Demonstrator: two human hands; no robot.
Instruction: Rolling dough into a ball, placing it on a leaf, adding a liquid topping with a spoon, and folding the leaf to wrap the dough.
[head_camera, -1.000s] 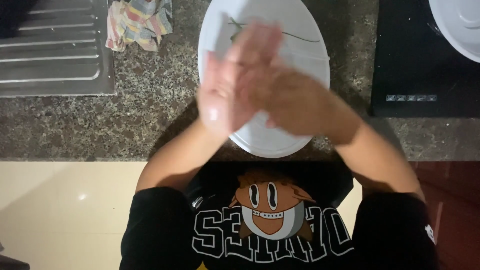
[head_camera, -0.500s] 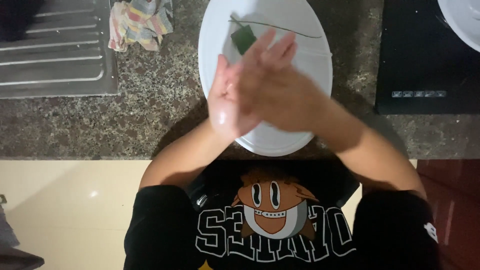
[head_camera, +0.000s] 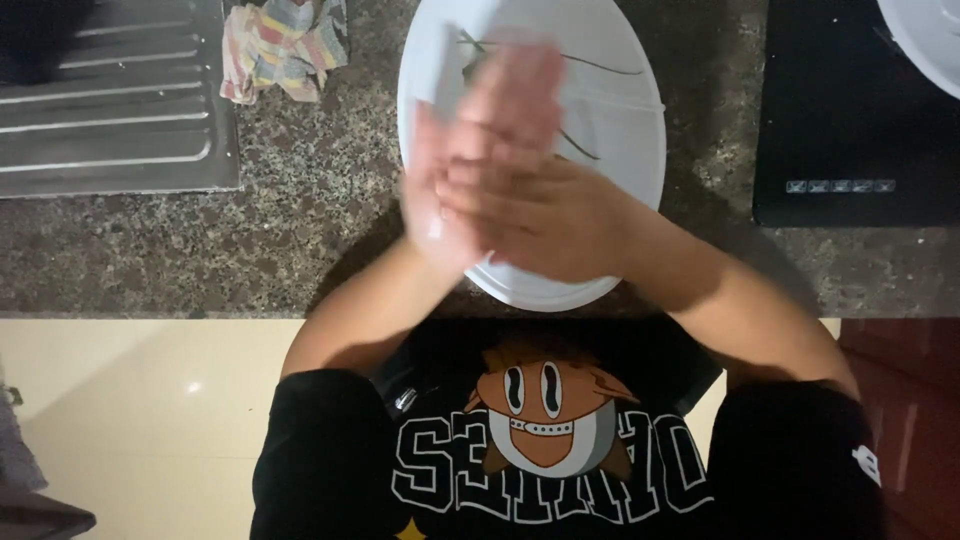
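White plate (head_camera: 620, 110) under two bare hands pressed flat together.
Left hand (head_camera: 480, 150) and right hand (head_camera: 545, 215) palm to palm over the plate, fingers straight, holding nothing. Thin green stems (head_camera: 600, 66) on the plate. Striped cloth (head_camera: 283, 45) left of the plate.

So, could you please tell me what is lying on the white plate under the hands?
The white plate shows thin green stems. The pressed-together hands, left hand and right hand, cover its middle.

countertop (head_camera: 300, 230): speckled polished stone | drainboard (head_camera: 110, 110): ribbed metal | plate (head_camera: 620, 120): glossy white | rag (head_camera: 285, 45): cloth
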